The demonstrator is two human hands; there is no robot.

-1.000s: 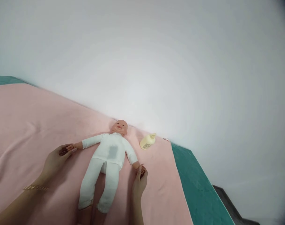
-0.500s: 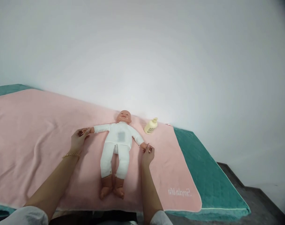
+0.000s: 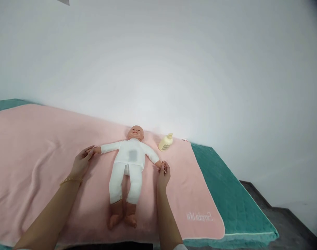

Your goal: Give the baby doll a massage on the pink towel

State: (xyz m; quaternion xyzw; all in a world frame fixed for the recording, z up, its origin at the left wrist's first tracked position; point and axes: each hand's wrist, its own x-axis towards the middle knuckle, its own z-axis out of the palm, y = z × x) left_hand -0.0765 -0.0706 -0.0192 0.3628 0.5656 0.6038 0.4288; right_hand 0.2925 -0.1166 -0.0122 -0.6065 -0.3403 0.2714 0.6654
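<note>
A baby doll [image 3: 127,166] in a white suit lies on its back on a pink blanket [image 3: 43,166], head toward the wall, arms spread out to the sides. My left hand [image 3: 81,163], with a gold bracelet at the wrist, pinches the doll's hand on the left side. My right hand [image 3: 164,174] is closed round the doll's other hand at the right. The doll's bare feet point toward me.
A small cream lotion bottle [image 3: 165,142] lies on the blanket near the wall, right of the doll's head. The blanket covers a teal mattress [image 3: 226,194] whose right edge drops to a dark floor [image 3: 285,222]. A white wall rises behind.
The view has pulled back and levelled, so the whole doll and the blanket's front edge show. Both hands stay on the doll's hands, its arms still spread.
</note>
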